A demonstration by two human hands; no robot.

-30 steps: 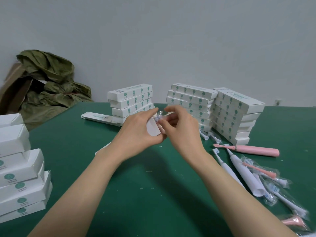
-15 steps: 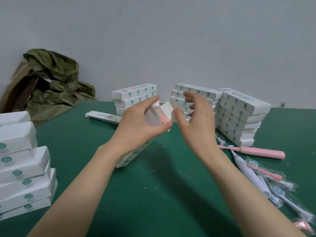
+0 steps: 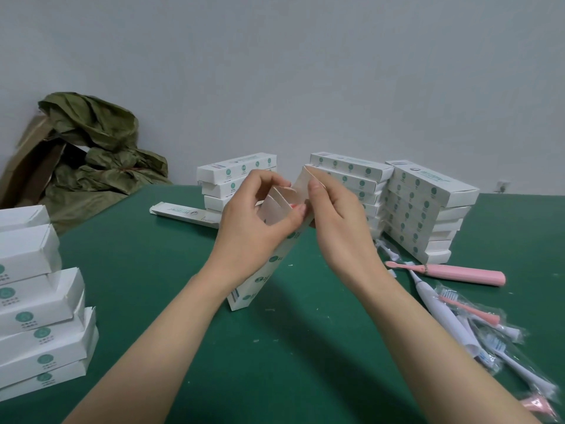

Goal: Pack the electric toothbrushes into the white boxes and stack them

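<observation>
Head view: closing the loaded box (image 3: 263, 283).
Your left grip (image 3: 250, 231) holds it; right grip (image 3: 339, 234) pinches the flap (image 3: 302, 185). Tuck it in next.

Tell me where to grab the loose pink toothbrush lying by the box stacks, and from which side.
Grip the pink toothbrush by its thick handle, from above. It lies flat on the table, handle end free to the right; the thin neck is crowded by the white toothbrush.
</observation>
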